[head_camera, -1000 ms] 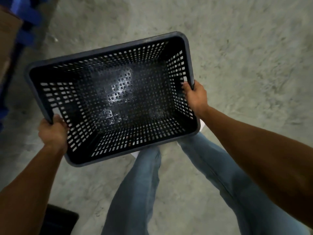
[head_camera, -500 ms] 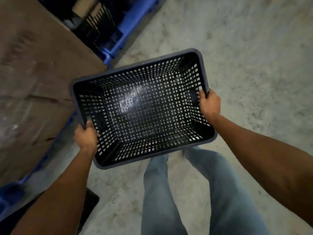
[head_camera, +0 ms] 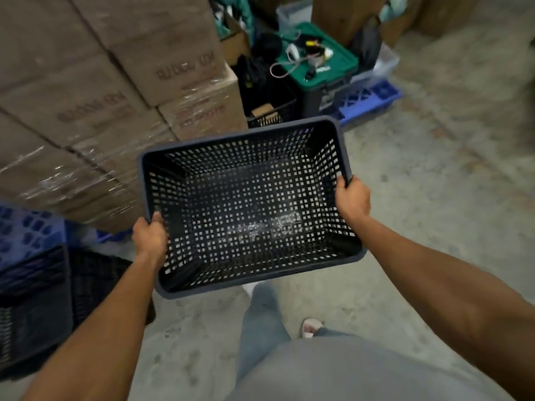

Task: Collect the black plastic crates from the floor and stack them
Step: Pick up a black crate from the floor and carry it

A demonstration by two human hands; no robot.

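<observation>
Left hand [head_camera: 150, 237], right hand [head_camera: 353, 198] clenched, arms extended forward.

Dark stamped lettering is showing on the sides of the stacked cardboard boxes [head_camera: 121, 91] — appearing upside down and too blurred to be read. Raised markings are catching light on the floor of the black crate [head_camera: 246, 204] — also illegible. No other text, number or brand is proving readable.
</observation>
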